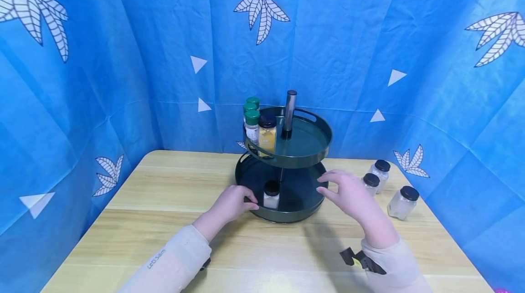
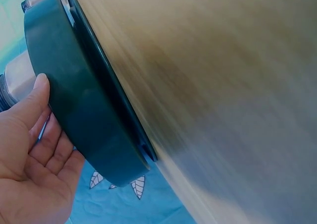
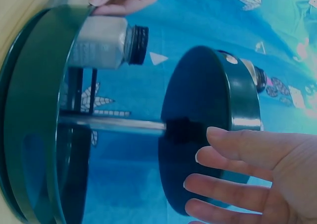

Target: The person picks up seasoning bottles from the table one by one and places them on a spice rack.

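A dark green two-tier lazy Susan (image 1: 301,161) stands on the table. My left hand (image 1: 231,204) pinches the rim of its lower tray (image 2: 74,95) at the front left, with the thumb and fingers at the edge. Just inside that rim is a jar with a black lid and pale contents (image 1: 271,196), close to the left fingertips; it also shows as a jar (image 3: 101,43) in the right wrist view. My right hand (image 1: 346,192) is held at the lower tray's right side, fingers spread apart and holding nothing.
On the upper tray (image 1: 307,140) stand several green-capped bottles (image 1: 252,131) and a yellow-labelled jar (image 1: 267,136), beside the central metal post (image 1: 289,113). Three black-lidded jars, one nearest the front (image 1: 403,203), stand at the table's right. A blue patterned curtain (image 1: 328,47) surrounds the table.
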Motion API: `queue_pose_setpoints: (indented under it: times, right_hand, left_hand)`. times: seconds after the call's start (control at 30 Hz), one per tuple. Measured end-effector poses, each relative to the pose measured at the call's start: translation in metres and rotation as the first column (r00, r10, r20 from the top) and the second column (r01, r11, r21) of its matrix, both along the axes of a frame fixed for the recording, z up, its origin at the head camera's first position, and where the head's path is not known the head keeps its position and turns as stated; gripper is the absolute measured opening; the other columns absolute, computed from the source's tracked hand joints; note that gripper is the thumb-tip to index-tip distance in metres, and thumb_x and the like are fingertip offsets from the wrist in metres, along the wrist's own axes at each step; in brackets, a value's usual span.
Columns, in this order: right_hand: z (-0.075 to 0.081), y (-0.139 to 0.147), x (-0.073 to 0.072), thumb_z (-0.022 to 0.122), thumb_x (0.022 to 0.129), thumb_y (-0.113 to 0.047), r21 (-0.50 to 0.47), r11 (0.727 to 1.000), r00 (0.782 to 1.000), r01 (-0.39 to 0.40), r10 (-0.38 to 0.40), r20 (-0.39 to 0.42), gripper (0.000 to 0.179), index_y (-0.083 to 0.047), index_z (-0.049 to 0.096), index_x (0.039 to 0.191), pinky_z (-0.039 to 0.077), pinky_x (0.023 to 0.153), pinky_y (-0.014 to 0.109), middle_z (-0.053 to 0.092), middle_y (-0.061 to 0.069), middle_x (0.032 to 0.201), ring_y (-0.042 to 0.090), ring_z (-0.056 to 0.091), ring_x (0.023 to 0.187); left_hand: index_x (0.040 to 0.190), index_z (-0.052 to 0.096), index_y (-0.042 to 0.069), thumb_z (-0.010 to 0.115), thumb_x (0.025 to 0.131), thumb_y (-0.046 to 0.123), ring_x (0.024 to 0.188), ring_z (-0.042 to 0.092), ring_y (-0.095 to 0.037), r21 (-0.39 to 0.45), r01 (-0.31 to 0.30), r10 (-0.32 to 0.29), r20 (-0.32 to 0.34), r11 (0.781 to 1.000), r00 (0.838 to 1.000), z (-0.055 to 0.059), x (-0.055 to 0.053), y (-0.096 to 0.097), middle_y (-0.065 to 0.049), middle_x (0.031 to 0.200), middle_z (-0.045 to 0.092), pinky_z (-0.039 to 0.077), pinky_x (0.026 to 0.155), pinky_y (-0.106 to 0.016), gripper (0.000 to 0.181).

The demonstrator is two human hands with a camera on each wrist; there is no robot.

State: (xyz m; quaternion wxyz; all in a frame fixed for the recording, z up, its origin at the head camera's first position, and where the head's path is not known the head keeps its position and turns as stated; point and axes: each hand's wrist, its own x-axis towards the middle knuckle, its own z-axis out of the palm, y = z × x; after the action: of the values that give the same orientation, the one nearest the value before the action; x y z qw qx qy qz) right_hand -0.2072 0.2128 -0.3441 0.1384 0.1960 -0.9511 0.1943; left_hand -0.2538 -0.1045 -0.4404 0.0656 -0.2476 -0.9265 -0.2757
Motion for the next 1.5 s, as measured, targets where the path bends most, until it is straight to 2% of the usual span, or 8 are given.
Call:
queue_pose_setpoints:
  times: [0.27,0.47,0.63,0.83,0.97,1.5]
  right_hand:
    - [0.002,0.017,-0.005,0.076,0.089,-0.017,-0.021,1.0,1.0,0.013,-0.014,-0.003,0.026,-0.003,0.074,0.111,0.051,0.092,0.056,0.071,0.017,0.114,0.04,0.065,0.108]
    - [-0.001,0.032,-0.009,0.076,0.09,-0.017,-0.043,0.998,0.998,0.055,-0.055,-0.003,0.029,-0.001,0.072,0.114,0.048,0.096,0.059,0.068,0.022,0.119,0.043,0.062,0.113]
    - [-0.004,0.042,-0.014,0.073,0.092,-0.019,-0.05,0.994,0.995,0.1,-0.099,0.023,0.033,-0.001,0.07,0.118,0.047,0.095,0.061,0.063,0.025,0.126,0.047,0.061,0.111]
    - [-0.006,0.052,-0.021,0.072,0.093,-0.02,-0.061,0.987,0.987,0.151,-0.148,0.06,0.037,0.001,0.067,0.123,0.041,0.1,0.065,0.057,0.029,0.133,0.052,0.052,0.121]
    - [-0.007,0.057,-0.023,0.072,0.093,-0.02,-0.057,0.982,0.982,0.18,-0.176,0.069,0.038,0.002,0.067,0.123,0.04,0.1,0.066,0.055,0.029,0.134,0.051,0.052,0.12]
    - [-0.009,0.077,-0.034,0.069,0.095,-0.022,-0.042,0.97,0.964,0.241,-0.234,0.125,0.042,0.003,0.063,0.127,0.034,0.105,0.067,0.05,0.031,0.139,0.052,0.042,0.131]
  left_hand:
    - [0.079,0.078,0.021,0.083,0.083,0.024,0.085,0.068,-0.014,-0.006,-0.005,0.005,0.006,1.0,1.0,0.0,0.0,0.0,0.01,0.082,0.073,0.055,0.081,-0.034,0.008]
    - [0.078,0.077,0.021,0.083,0.083,0.024,0.085,0.067,-0.014,-0.006,-0.008,0.008,0.014,1.0,1.0,0.0,0.0,0.0,0.01,0.082,0.073,0.055,0.081,-0.034,0.008]
    - [0.079,0.077,0.022,0.083,0.083,0.024,0.085,0.067,-0.013,-0.007,-0.014,0.014,0.025,1.0,1.0,-0.001,-0.001,0.0,0.011,0.082,0.072,0.054,0.081,-0.034,0.008]
    - [0.079,0.077,0.021,0.083,0.083,0.024,0.084,0.067,-0.013,-0.011,-0.015,0.015,0.02,1.0,1.0,0.0,0.0,0.0,0.01,0.082,0.072,0.054,0.081,-0.034,0.008]
    - [0.078,0.077,0.021,0.083,0.083,0.023,0.083,0.066,-0.013,-0.006,-0.011,0.011,0.017,1.0,1.0,0.0,0.0,0.0,0.01,0.081,0.072,0.054,0.08,-0.034,0.008]
    - [0.078,0.077,0.023,0.083,0.083,0.025,0.086,0.067,-0.015,-0.014,-0.02,0.02,0.026,1.0,0.999,0.0,-0.001,0.001,0.011,0.083,0.072,0.054,0.082,-0.034,0.008]
